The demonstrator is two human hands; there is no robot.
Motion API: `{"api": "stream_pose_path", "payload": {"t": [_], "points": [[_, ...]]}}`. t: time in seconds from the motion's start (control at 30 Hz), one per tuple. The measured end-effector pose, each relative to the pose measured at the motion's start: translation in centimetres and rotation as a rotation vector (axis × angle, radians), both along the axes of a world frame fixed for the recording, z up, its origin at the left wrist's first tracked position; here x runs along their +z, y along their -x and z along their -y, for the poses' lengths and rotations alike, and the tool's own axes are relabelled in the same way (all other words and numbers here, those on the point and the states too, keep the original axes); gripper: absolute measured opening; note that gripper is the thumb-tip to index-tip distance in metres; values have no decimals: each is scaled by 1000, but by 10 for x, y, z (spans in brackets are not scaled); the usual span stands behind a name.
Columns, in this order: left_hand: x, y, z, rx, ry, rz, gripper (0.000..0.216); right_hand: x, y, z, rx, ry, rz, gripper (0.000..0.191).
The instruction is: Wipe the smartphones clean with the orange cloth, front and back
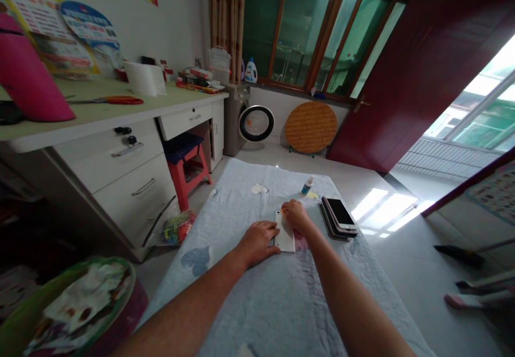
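A white phone (285, 235) lies face down on a pale blue cloth (277, 292) spread over a low surface. My left hand (257, 242) rests on the phone's left edge, fingers curled against it. At the phone's far end, my right hand (295, 215) is closed in a pinch on something small that I cannot make out. A stack of phones (338, 217) lies just right of my right hand. A small bottle (306, 186) and a white wad (258, 188) sit farther along the cloth.
A white desk with drawers (120, 153) stands at the left, a red stool (189, 169) under it. A round basin (76, 309) sits at the lower left. Tools lie on the tiled floor (462, 255) at right. A washing machine (249, 118) and a round board (310, 126) stand at the back.
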State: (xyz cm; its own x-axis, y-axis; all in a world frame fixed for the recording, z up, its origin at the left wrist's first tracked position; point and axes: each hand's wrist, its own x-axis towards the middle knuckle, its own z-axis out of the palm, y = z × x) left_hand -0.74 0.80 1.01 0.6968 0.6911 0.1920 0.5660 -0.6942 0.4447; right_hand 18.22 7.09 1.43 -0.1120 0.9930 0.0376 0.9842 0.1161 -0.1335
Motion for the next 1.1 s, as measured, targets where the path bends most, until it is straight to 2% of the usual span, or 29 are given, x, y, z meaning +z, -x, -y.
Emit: {"api": "stream_pose_path", "payload": {"t": [0.13, 0.27, 0.4, 0.57, 0.67, 0.8, 0.87, 1.0, 1.1], "points": [[4, 0, 3, 10, 4, 19, 44, 5, 13, -5, 76, 28, 25, 26], [9, 1, 5, 18, 22, 2, 36, 8, 26, 6, 151, 5, 12, 26], [10, 1, 5, 21, 16, -11, 34, 6, 30, 30, 194, -50, -51, 23], [6, 1, 4, 26, -32, -21, 36, 3, 20, 74, 282, -132, -197, 19], [4, 0, 4, 38, -43, -47, 32, 3, 4, 94, 213, -162, -246, 21], [2, 0, 4, 39, -66, -23, 30, 2, -23, 100, -108, -321, -329, 17], [0, 0, 4, 57, -93, 4, 38, 1, -31, 98, -246, -398, -323, 18], [-4, 0, 4, 138, -151, 10, 66, -1, -34, 97, -322, -389, -131, 19], [-6, -1, 6, 154, -140, -50, 74, 1, -33, 100, -345, -382, -42, 27]]}}
